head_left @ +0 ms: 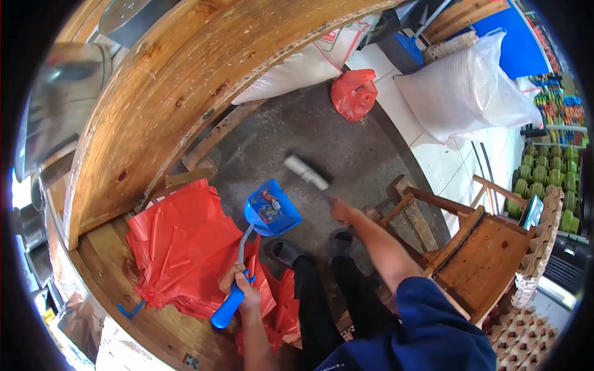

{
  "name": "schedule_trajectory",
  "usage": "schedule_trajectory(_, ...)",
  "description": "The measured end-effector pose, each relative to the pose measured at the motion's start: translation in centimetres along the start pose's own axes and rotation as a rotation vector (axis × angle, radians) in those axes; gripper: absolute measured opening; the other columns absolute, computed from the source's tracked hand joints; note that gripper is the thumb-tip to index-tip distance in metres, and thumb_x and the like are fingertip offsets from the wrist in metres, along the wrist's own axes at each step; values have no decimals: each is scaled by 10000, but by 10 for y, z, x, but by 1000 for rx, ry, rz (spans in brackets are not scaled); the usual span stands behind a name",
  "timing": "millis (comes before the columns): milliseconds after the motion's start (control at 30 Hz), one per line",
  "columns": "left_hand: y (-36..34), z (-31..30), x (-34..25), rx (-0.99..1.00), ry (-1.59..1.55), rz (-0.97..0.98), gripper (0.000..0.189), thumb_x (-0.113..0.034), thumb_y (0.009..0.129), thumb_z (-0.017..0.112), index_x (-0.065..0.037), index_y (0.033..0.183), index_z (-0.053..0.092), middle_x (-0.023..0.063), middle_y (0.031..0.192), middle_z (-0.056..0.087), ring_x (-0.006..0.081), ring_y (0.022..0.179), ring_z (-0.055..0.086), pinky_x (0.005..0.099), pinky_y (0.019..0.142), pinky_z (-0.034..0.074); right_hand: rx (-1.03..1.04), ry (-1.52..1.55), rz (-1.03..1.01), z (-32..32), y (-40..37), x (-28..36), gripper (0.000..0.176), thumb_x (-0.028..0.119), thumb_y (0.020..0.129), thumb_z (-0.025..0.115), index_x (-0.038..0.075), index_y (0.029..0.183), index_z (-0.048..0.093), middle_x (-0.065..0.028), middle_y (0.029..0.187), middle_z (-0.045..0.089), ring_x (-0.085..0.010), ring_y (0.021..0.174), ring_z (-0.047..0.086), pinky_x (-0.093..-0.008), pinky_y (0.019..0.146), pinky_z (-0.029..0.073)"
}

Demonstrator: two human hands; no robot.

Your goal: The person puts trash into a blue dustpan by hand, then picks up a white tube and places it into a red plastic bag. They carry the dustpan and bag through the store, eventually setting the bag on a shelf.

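My left hand [241, 285] is wrapped round the blue grip of a dustpan [288, 217], whose blue pan holds some debris and rests low over the dark floor. To the right, my right hand [341, 211] is closed round the handle of a brush [306, 172]. The pale brush head is smeared by motion and lies up and to the right of the pan, apart from it. Red plastic bags [185, 241] lie on the wooden surface to the left of the dustpan.
A wooden board [142, 105] curves along the upper left. A red bag [354, 94] sits on the floor ahead, near white sacks [458, 93]. At the right stands a wooden stool [482, 253] beside egg trays [526, 334]. My shoes are below the pan.
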State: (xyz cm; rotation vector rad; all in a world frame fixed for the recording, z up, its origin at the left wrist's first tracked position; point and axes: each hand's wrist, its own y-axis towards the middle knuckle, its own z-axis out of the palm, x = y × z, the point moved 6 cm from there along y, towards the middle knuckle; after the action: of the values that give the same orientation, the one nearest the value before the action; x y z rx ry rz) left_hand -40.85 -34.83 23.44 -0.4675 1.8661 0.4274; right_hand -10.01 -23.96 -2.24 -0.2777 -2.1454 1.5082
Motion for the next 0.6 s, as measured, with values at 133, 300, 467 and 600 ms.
schedule_trajectory(133, -9, -6, 12, -178, -111, -15, 350, -248, 810, 480, -63, 580, 292, 18, 556, 320, 123, 530, 346, 277, 500, 256, 397, 623, -27, 32, -106, -41, 416, 141, 864, 525, 86, 1266, 438, -25, 621, 458, -115, 389, 422, -251, 323, 324)
schedule_trajectory(300, 5, -35, 13, -202, -81, -371, 250, -252, 814, 499, -76, 668, 397, 17, 672, 392, 145, 660, 402, 314, 648, 356, -216, 709, 137, -14, -185, -62, 422, 94, 846, 524, 86, 1263, 458, -65, 642, 502, -123, 365, 426, -271, 315, 331)
schedule_trajectory(467, 31, -23, -29, -492, -183, -359, 175, -213, 819, 494, -97, 724, 405, 15, 696, 376, 136, 720, 396, 376, 916, 359, -803, 385, 91, -106, -111, -130, 251, 151, 831, 470, 18, 1031, 545, -170, 704, 602, -292, 498, 588, -381, 439, 464)
schedule_trajectory(600, 50, -11, -42, -259, -397, -208, 207, -198, 809, 505, -117, 694, 353, 16, 638, 331, 132, 649, 367, 491, 1050, 272, -613, 1040, 233, -128, -128, -160, 204, 129, 832, 468, 35, 1005, 520, -101, 608, 537, -200, 409, 508, -353, 381, 416)
